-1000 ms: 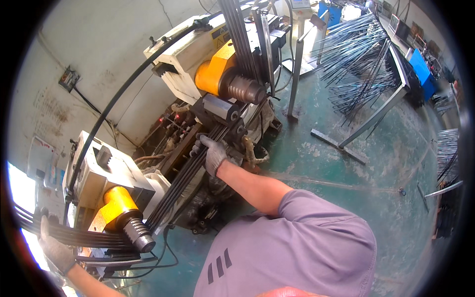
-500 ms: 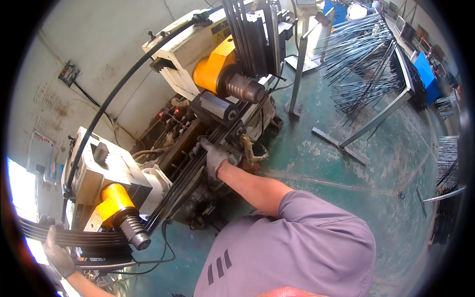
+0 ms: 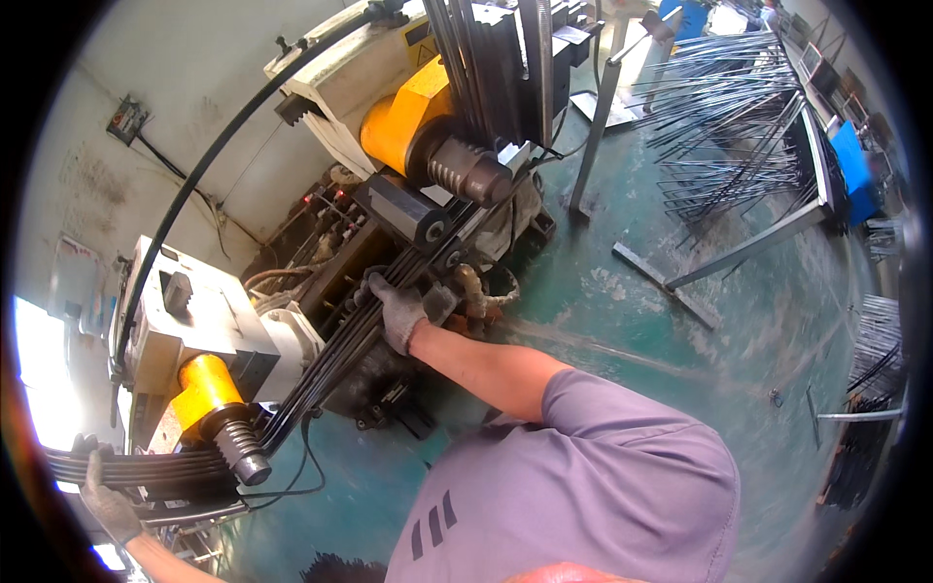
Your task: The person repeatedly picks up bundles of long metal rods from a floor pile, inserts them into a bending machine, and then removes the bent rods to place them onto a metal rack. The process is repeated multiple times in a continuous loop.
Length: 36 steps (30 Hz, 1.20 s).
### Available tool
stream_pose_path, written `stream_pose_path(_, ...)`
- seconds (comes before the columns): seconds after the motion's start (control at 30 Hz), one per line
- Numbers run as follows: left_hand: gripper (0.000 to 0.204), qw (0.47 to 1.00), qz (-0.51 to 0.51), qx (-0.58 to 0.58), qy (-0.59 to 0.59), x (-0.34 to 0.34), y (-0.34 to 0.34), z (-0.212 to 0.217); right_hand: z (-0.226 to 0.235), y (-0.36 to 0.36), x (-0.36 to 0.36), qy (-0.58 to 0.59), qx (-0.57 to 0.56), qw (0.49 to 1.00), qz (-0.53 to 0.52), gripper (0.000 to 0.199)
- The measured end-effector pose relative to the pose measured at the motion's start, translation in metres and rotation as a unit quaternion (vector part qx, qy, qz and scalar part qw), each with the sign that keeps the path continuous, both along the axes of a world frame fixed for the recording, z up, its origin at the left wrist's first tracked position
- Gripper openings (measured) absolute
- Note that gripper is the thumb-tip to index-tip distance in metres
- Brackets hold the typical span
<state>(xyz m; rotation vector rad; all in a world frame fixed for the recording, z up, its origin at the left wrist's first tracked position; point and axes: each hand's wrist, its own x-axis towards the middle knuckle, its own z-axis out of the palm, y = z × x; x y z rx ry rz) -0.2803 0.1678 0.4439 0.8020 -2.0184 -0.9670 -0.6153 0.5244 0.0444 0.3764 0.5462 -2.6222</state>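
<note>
**Rod bundle held across a two-head machine**

The bundle of dark rods (image 3: 340, 360) lies lengthwise along the machine bed (image 3: 389, 291), running from the near yellow head (image 3: 206, 384) at lower left up to the far yellow head (image 3: 403, 121) at the top. My right hand (image 3: 398, 311), in a grey work glove, is closed over the bundle about midway between the two heads, just below the black clamp block (image 3: 408, 214). My left hand (image 3: 109, 505), also gloved, grips the bundle's near end, which sticks out past the threaded spindle (image 3: 238, 452) of the near head. Beyond the far head the rods carry on upward out of view.

As far as I can judge, the rods are already laid along the machine and resting in line with both heads; whether the clamp block has closed on them cannot be told, and both my hands are on the bundle, so the seating looks unfinished.

Outward from the machine: a black hose (image 3: 194, 185) arcs over its left side against the pale wall (image 3: 126, 58). To its right, on the green floor (image 3: 680, 321), a steel rack (image 3: 748, 243) holds a spread of thin bright rods (image 3: 729, 126).
</note>
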Motion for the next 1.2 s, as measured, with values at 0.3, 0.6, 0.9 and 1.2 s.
stream_pose_path(0.3,0.048,0.991,0.0,-0.01,-0.136,0.026,-0.038,0.017,0.0,-0.001,0.0,-0.006,-0.005,1.0,0.006,0.013)
stream_pose_path(0.6,0.05,0.967,0.026,-0.211,-0.138,0.103,-0.02,0.008,0.022,0.02,0.011,-0.005,-0.007,1.0,0.022,0.012)
stream_pose_path(0.9,0.061,0.905,0.303,-0.295,-0.039,0.202,0.12,-0.109,0.028,0.17,0.082,0.088,0.051,0.994,0.029,0.01)
stream_pose_path(1.2,0.031,0.952,0.007,0.181,0.248,0.166,0.303,-0.266,-0.041,0.514,0.107,0.009,0.328,0.926,-0.189,0.031)
